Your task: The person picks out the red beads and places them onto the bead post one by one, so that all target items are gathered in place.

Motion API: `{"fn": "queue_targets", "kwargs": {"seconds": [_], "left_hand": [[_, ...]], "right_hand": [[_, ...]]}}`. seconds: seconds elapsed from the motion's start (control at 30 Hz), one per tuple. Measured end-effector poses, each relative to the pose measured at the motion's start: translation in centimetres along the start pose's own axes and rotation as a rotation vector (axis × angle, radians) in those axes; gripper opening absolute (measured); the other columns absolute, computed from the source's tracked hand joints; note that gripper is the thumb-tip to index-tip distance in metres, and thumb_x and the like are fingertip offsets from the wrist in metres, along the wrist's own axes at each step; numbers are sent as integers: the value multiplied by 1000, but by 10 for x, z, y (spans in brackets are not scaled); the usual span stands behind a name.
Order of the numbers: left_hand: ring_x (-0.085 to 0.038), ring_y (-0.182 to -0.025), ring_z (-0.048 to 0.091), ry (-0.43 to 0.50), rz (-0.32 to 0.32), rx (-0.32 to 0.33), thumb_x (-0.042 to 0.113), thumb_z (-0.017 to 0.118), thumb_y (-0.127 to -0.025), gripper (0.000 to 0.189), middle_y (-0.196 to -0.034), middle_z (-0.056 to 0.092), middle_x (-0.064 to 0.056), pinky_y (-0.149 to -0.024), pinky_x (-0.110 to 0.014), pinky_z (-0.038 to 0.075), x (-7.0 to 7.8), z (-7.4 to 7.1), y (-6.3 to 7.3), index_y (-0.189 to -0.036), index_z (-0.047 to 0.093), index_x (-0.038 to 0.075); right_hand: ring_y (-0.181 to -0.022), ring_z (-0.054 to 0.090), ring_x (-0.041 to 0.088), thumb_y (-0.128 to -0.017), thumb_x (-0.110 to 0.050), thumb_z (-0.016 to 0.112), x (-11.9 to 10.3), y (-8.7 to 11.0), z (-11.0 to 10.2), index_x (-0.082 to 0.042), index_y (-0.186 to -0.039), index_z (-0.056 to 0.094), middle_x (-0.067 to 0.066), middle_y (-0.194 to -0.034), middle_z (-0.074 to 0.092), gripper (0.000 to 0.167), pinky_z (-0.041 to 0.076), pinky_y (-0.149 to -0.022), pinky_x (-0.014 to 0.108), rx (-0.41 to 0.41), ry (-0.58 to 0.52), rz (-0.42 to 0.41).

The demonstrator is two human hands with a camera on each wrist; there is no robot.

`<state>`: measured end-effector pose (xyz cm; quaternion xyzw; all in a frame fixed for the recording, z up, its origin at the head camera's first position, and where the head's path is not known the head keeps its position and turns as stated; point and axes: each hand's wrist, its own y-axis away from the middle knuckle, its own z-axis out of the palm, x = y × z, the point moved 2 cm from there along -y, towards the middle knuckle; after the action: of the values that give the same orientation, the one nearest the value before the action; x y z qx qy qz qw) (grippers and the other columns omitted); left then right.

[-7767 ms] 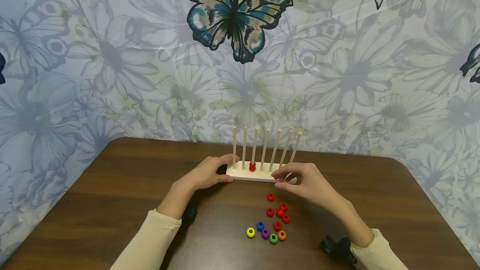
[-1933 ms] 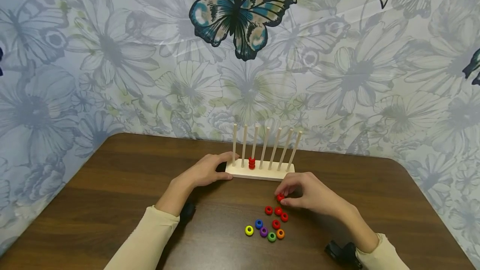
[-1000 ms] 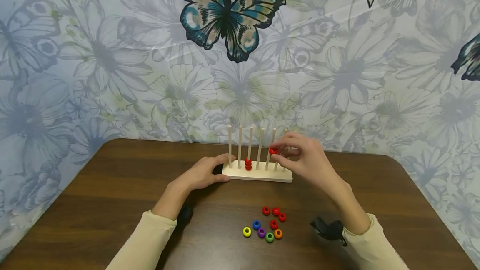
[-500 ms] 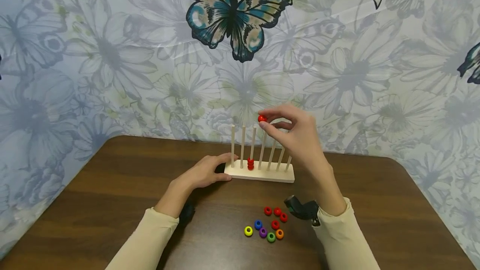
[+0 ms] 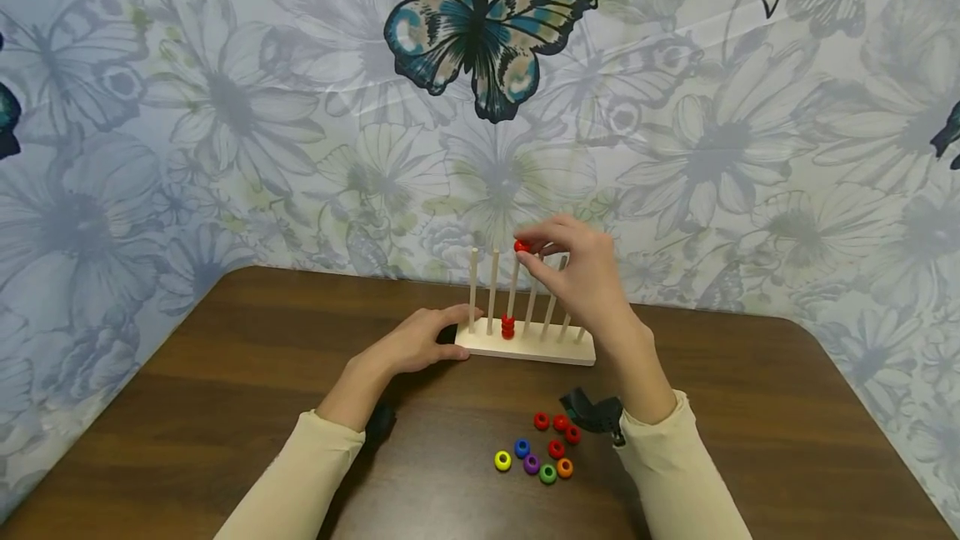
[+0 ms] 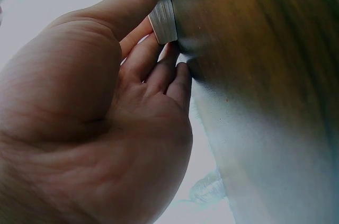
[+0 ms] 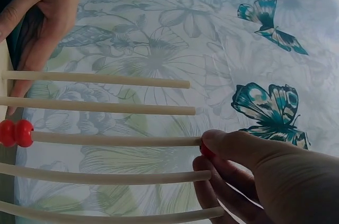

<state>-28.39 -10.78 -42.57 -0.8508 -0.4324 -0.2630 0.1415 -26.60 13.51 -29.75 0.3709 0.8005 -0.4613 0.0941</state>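
My left hand [image 5: 420, 342] holds the left end of a pale wooden peg stand [image 5: 540, 349], thumb at the front edge and fingers behind. In the left wrist view the base's end [image 6: 163, 20] sits between thumb and fingers. Several red beads [image 5: 507, 328] are stacked low on the third peg from the left. At that peg's top my right hand [image 5: 581, 272] pinches another red bead [image 5: 521, 246] between thumb and index finger. The right wrist view has this bead [image 7: 206, 151] right at the peg's tip, partly hidden by the thumb.
Loose on the brown table [image 5: 247, 373] lie several red beads [image 5: 556, 448], plus a yellow bead [image 5: 502, 461], a blue bead [image 5: 522, 447], a purple bead [image 5: 532, 464], a green bead [image 5: 548, 473] and an orange bead [image 5: 565, 467]. Butterfly-patterned cloth [image 5: 300, 148] rises behind.
My right hand has taken a red bead from the table and carried it up and left to the third peg's top. The stack there has grown. My left hand keeps its hold.
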Motion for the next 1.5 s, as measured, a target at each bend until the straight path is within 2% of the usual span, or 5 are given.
{"fn": "queue_targets", "kwargs": {"seconds": [0.33,0.6,0.87,1.3,1.5], "left_hand": [[-34,-140,57,2,8,3,27,77,-98,60,-152,60,-9,-114,-56,46,1,2,-2,-153,55,22],[-35,-141,55,2,13,4,27,78,-97,61,-154,58,-10,-114,-57,46,2,4,-2,-153,54,24],[-35,-143,54,-1,10,-1,26,77,-98,62,-155,57,-11,-114,-57,46,3,1,-1,-155,53,20],[-38,-142,54,-5,6,-7,26,77,-98,62,-156,56,-13,-113,-58,46,1,1,-1,-155,53,18],[-38,-139,56,-18,15,-1,26,77,-98,61,-154,58,-12,-112,-58,47,2,-1,-1,-154,54,19]], "right_hand": [[-91,73,22,-90,-9,85,1,3,0,-6,-111,82,6,-102,79,22,61,-83,40,-68,106,9],[-98,71,23,-91,-7,83,-1,12,-17,-5,-117,80,8,-108,79,27,57,-86,42,47,90,-50],[-90,71,21,-90,-2,82,-1,32,-40,-9,-114,81,5,-100,79,24,54,-79,27,90,108,-108],[-90,71,15,-88,-2,83,27,77,-89,-14,-111,82,-1,-103,80,26,51,-85,15,94,222,-34],[-88,73,14,-85,3,84,37,89,-93,-11,-109,82,1,-99,80,28,55,-84,14,56,181,-35]]}}
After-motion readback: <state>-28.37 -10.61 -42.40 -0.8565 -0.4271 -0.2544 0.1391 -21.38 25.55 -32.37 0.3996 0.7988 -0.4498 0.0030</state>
